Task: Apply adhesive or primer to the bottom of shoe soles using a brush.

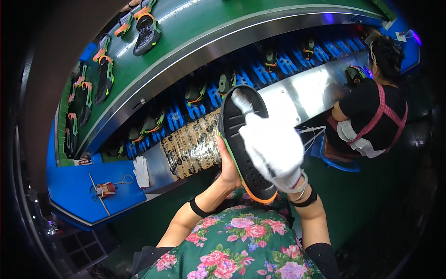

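My left hand [227,163], bare, grips the left edge of a black shoe sole [236,124] with an orange rim at its near end. The sole is tilted up in front of my body, its grooved and dotted face towards me. Over that face is my right hand [274,146] in a white knitted glove, its fingers closed. From the glove a pale, blurred, narrow shape [241,100] reaches onto the far end of the sole. I cannot make out what it is. The glove hides part of the sole's right side.
Behind the sole, a line of blue holders [174,118] carries several sandals. More sandals [147,33] lie on the green conveyor belt [213,21]. A spare white glove [141,172] rests beside a blue table [69,188]. A co-worker [378,107] sits at the right.
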Motion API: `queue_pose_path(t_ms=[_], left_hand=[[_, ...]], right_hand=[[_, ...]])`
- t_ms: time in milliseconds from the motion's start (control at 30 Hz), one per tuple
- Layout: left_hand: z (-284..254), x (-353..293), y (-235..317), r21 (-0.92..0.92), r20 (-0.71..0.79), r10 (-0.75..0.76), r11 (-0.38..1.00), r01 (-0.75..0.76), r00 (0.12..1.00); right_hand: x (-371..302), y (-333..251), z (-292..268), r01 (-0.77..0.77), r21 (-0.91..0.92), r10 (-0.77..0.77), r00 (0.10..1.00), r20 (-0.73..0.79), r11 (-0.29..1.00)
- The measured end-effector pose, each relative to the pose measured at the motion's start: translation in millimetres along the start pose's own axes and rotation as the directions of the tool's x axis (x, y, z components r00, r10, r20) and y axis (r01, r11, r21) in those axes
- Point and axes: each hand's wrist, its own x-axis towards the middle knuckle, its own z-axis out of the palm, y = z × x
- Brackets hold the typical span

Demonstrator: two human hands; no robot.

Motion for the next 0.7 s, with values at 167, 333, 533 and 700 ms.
queue_pose_path(t_ms=[167,333,533,700], left_hand=[[-36.2,6.6,-1.4,-0.359,0.515,0.118,0.929,0.089,0.849],[-36.5,5.0,-0.7,-0.005,0.173,0.117,0.993,-0.118,0.978],[-60.4,24.4,-5.3,-0.569,0.531,0.124,0.785,0.245,0.838],[-61.4,27.3,-11.1,-0.582,0.494,0.114,0.780,0.230,0.862]], right_hand=[[3.4,-11.2,-2.4,-0.014,0.184,0.018,1.000,-0.018,0.983],[1.5,-4.8,-3.9,0.028,0.024,-0.025,0.994,-0.108,0.999],[2.1,-3.4,-5.2,-0.035,0.324,0.044,0.999,-0.021,0.945],[1.8,-7.5,-12.1,-0.020,0.134,0.024,0.999,-0.029,0.991]])
